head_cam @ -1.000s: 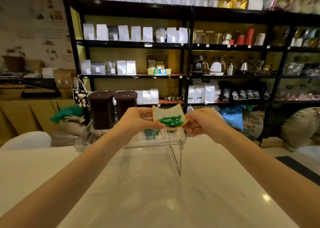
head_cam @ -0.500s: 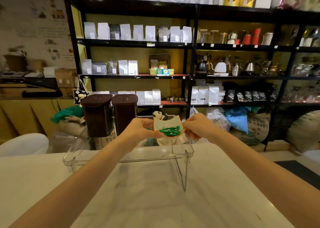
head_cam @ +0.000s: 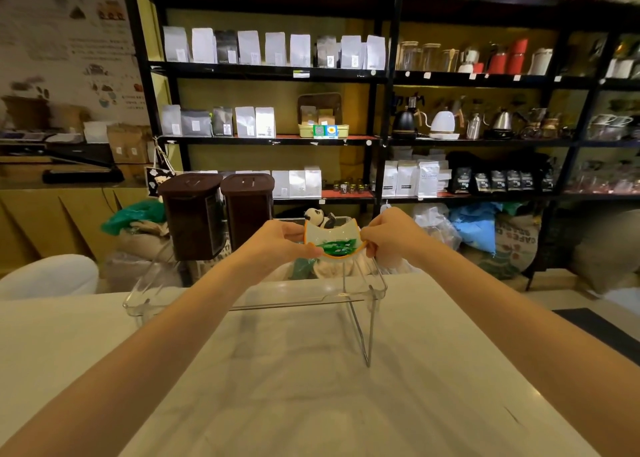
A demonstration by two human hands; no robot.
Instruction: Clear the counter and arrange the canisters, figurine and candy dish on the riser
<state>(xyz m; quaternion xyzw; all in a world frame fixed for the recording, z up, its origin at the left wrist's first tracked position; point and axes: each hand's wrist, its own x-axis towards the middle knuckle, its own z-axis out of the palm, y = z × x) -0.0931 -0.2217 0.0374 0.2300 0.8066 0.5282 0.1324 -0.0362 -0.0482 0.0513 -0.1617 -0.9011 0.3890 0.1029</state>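
I hold a white candy dish [head_cam: 331,238] with an orange rim and green wrapped candies inside, over the right part of a clear acrylic riser [head_cam: 294,297]. My left hand [head_cam: 280,243] grips its left edge and my right hand [head_cam: 389,236] grips its right edge. Two dark brown canisters [head_cam: 194,214] [head_cam: 247,207] stand side by side on the riser's left part. A small panda figurine [head_cam: 318,216] peeks out just behind the dish, partly hidden by it.
The riser stands at the far edge of a white marble counter [head_cam: 311,404]. Behind it rise black shelves [head_cam: 270,72] with coffee bags, kettles and jars. Sacks and bags lie on the floor beyond the counter.
Both hands have carried the dish farther forward over the riser's right end. The camera has tipped, so the riser, canisters and panda figurine show more fully.
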